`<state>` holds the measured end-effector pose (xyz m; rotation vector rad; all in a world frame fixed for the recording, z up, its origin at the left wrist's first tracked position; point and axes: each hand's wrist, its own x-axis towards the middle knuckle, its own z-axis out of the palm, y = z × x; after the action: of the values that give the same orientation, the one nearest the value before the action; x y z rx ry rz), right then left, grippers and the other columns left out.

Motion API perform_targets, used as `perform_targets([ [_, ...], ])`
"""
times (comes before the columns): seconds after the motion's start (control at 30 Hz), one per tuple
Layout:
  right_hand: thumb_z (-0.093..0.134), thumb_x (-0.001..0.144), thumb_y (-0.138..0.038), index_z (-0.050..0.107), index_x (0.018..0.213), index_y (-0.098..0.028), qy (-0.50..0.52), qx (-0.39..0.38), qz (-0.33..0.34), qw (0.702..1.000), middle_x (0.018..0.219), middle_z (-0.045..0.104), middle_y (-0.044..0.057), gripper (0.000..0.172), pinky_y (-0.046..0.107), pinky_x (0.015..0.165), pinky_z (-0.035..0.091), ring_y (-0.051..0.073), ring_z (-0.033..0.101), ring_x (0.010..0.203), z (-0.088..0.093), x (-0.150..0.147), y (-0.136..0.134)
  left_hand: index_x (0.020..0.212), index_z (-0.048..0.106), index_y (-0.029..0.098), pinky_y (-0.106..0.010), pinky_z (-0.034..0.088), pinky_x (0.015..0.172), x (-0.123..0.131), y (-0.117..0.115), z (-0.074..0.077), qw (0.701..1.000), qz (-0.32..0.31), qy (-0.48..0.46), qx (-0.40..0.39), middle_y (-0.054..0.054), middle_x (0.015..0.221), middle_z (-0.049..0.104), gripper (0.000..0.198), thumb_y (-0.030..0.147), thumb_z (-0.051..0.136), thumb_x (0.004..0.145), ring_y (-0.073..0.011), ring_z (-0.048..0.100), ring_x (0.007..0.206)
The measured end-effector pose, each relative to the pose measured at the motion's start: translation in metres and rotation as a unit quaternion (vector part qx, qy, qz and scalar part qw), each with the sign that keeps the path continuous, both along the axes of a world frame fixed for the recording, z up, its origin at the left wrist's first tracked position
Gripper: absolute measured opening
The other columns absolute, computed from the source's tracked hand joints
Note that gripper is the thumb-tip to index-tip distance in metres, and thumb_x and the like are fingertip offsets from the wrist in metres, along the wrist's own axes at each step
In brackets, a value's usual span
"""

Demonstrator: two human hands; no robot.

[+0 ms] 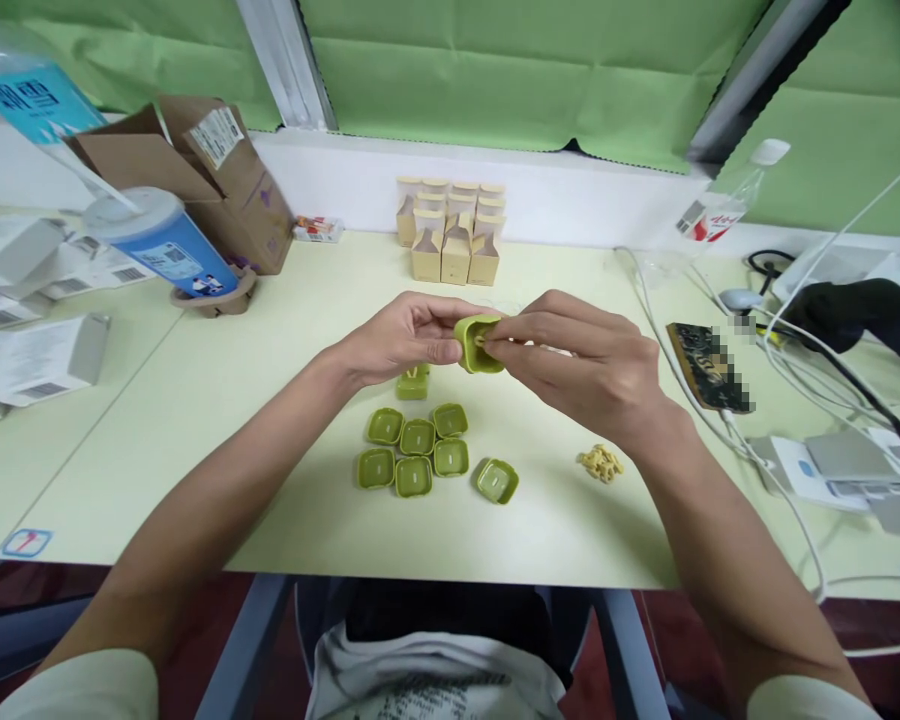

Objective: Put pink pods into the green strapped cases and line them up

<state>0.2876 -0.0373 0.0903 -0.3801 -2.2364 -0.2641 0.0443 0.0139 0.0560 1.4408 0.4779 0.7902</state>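
Green cup [478, 345] held above the table [270, 330] between both hands: left hand [401, 335] fingers pinch its side, right hand [570, 360] fingertips press a small yellow piece into its mouth. 6 cups [417, 452] lie below. Risk: a skewed push could jam the piece or drop it.

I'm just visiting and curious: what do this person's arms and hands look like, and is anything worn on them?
Both arms are bare from the upper arm down, with short, pale cream sleeves just showing at the bottom corners of the view. The left hand and right hand are bare: no gloves, and no rings, watch or wristbands that I can see.
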Motion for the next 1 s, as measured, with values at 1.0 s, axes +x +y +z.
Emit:
perform_targets([
  [1.0, 0.055, 0.106, -0.008, 0.078, 0.109, -0.026, -0.059, -0.051, -0.037, 0.996, 0.113, 0.081, 0.006, 0.029, 0.038, 0.074, 0.059, 0.021, 0.073, 0.093, -0.009, 0.002, 0.005, 0.093, 0.085, 0.016, -0.037, 0.067, 0.085, 0.009, -0.002, -0.006, 0.999, -0.006, 0.037, -0.014, -0.012, 0.09, 0.082, 0.056, 0.069, 0.092, 0.075, -0.0241, 0.082, 0.09],
])
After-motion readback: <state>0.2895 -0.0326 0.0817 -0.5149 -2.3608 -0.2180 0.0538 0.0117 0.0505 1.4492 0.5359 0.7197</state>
